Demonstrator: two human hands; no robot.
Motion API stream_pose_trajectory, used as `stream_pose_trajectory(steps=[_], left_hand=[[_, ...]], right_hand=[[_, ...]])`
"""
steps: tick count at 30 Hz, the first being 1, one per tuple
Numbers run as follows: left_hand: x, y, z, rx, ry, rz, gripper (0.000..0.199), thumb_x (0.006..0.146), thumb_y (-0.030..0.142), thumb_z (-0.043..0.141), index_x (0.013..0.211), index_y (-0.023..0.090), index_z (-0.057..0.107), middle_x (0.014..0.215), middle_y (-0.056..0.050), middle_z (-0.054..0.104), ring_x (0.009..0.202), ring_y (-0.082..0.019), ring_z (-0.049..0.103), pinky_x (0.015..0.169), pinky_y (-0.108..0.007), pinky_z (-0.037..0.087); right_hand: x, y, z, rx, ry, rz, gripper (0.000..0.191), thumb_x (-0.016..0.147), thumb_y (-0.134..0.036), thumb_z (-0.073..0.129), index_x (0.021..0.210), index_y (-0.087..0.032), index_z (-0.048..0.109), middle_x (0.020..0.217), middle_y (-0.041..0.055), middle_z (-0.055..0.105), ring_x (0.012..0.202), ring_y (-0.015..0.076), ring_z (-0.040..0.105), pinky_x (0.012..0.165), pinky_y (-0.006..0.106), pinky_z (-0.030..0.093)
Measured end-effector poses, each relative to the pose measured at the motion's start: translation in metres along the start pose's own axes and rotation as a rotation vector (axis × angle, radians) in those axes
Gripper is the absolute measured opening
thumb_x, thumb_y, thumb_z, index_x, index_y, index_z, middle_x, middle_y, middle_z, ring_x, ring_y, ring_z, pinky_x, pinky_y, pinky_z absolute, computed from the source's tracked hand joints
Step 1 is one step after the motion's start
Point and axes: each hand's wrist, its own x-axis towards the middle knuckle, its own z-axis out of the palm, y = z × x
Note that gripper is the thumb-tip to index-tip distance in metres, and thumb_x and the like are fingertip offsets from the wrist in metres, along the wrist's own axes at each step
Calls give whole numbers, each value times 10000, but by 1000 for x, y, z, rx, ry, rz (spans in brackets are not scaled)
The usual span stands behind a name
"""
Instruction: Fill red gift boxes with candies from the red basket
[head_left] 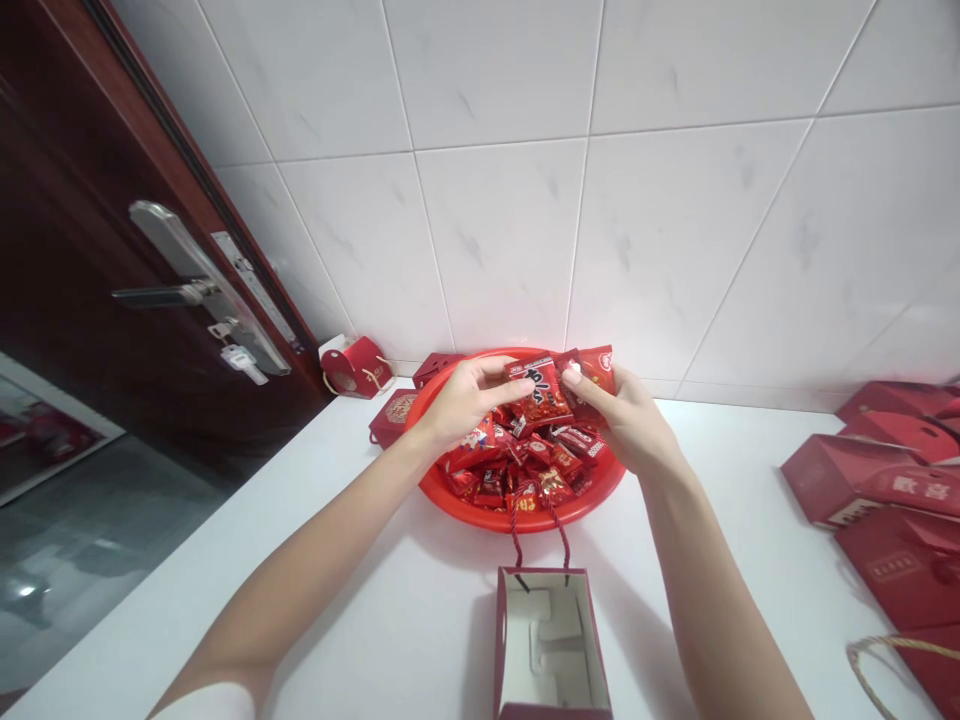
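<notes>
Above a red basin point(495, 520) full of red-wrapped snacks point(491, 478), my left hand point(474, 400) pinches a red packet with black lettering point(541, 392). Beside it, my right hand point(626, 415) holds red packets point(594, 372), one overlapping another, close against the packet in my left hand. Nearer to me stands an open red gift box point(555, 645). Its pale inside shows no snacks, and its rope handles lean toward the basin's rim.
Several red gift boxes point(900, 490) lie at the right of the white table point(375, 610). More red boxes point(358, 367) stand behind and left of the basin. A tiled wall backs the table; a dark door point(67, 260) with keys is at left.
</notes>
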Motion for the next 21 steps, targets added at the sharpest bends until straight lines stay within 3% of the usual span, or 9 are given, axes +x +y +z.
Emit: stream_pose_trajectory(steps=[8, 14, 18, 21], left_hand=[[0, 3, 5, 87, 2, 16, 318, 801, 340, 773, 1066, 166, 755, 1069, -81, 775, 1012, -251, 710, 936, -414, 549], [5, -5, 1, 170, 63, 31, 364, 774, 321, 790, 1083, 157, 693, 1027, -80, 753, 943, -214, 701, 898, -377, 542], [5, -10, -19, 209, -47, -48, 404, 826, 327, 713, 1184, 159, 629, 1063, -89, 739, 925, -205, 708, 855, -370, 549], [4, -16, -38, 570, -238, -90, 260, 849, 295, 655, 1066, 156, 688, 1074, -83, 748, 978, -214, 698, 895, -364, 522]], right_hand=[[0, 6, 0, -15, -61, 2, 361, 900, -524, 678, 1118, -237, 691, 1117, 84, 745, 991, 242, 718, 865, 405, 597], [-2, 2, 0, -69, -86, -7, 417, 766, -382, 839, 1123, -235, 682, 1068, 74, 752, 937, 250, 729, 880, 438, 593], [0, 1, -4, -81, -47, 12, 401, 732, -366, 852, 1060, -205, 686, 1012, 83, 769, 881, 260, 744, 853, 448, 600], [1, 0, -8, -83, -1, 10, 392, 708, -373, 863, 1001, -192, 677, 993, 94, 773, 880, 272, 749, 841, 449, 604]])
